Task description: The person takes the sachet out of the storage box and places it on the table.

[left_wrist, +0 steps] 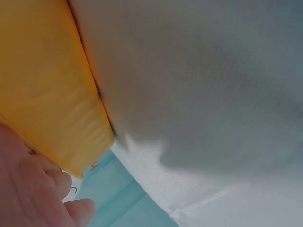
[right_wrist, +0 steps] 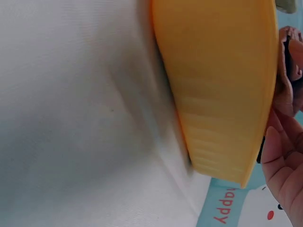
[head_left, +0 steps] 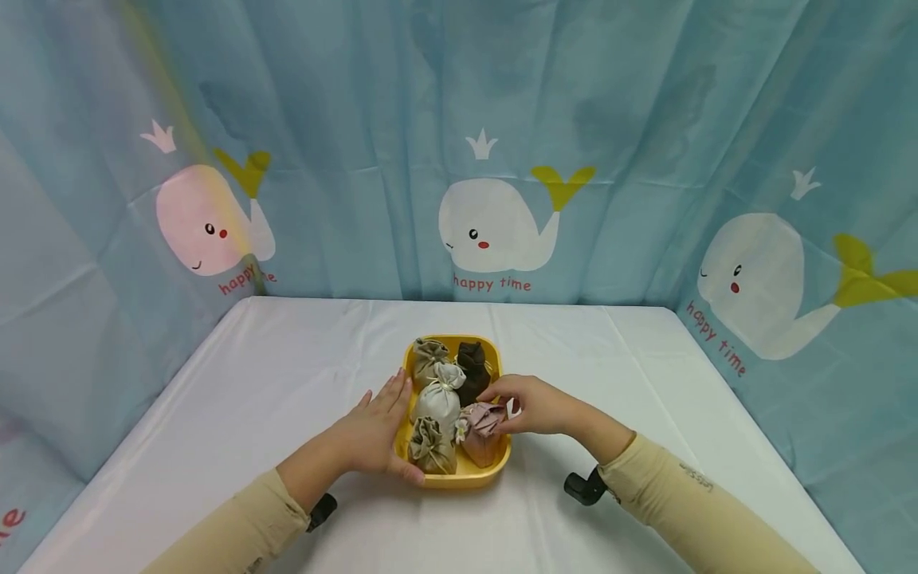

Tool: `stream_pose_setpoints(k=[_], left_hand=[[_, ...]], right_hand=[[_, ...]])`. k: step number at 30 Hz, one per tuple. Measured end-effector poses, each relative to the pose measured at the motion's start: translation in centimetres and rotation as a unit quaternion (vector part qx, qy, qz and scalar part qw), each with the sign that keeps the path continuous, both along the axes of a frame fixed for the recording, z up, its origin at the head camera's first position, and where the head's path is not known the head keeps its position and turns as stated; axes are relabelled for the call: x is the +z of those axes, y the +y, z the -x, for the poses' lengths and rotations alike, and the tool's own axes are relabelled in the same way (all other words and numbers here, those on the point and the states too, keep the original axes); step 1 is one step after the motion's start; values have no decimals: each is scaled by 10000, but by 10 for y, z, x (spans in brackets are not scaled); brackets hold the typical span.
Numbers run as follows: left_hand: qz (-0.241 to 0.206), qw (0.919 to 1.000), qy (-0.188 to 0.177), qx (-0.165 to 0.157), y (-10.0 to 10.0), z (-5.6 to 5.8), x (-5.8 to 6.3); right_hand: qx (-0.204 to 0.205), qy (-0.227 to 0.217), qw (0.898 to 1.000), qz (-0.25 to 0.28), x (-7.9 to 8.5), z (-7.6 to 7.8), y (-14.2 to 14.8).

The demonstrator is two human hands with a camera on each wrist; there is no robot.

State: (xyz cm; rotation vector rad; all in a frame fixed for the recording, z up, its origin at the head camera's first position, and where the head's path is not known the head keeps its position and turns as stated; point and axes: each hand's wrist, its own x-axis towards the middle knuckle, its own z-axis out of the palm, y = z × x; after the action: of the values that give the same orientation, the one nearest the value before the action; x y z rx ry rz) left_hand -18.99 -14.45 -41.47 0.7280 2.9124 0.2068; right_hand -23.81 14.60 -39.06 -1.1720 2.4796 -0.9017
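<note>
A yellow plastic basket (head_left: 469, 481) holds several small drawstring pouches. In it lie a pink pouch (head_left: 480, 448) at the near right, a white pouch (head_left: 437, 403) in the middle and a dark brown pouch (head_left: 470, 368) at the far right. One olive pouch (head_left: 429, 355) is at the far left, another at the near left. My left hand (head_left: 366, 437) rests along the basket's left rim, fingers fairly straight. With thumb and fingers, my right hand (head_left: 536, 406) pinches the gathered top of the pink pouch, whose ruffle (right_wrist: 287, 97) shows above the rim in the right wrist view.
A white cloth (head_left: 301, 375) covers the table beneath the basket. Blue curtains (head_left: 344, 223) with whale prints hang behind and at both sides. Dark wrist-worn devices (head_left: 586, 487) stick out below the sleeves.
</note>
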Motion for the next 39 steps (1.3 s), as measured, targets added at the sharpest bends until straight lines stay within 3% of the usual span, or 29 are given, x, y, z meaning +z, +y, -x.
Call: stream_pose_setpoints(k=[19, 29, 33, 39], left_hand=[[-74, 9999, -89, 11, -2, -1, 0], [-92, 9997, -236, 71, 0, -2, 1], [-110, 9996, -255, 74, 0, -2, 1], [-153, 9995, -279, 74, 0, -2, 0]], right_hand=[[-97, 527, 9965, -640, -13, 4, -13], [-370, 602, 9967, -387, -11, 3, -14], [-540, 412, 9974, -259, -11, 2, -13], [-270, 224, 9993, -98, -7, 0, -12]])
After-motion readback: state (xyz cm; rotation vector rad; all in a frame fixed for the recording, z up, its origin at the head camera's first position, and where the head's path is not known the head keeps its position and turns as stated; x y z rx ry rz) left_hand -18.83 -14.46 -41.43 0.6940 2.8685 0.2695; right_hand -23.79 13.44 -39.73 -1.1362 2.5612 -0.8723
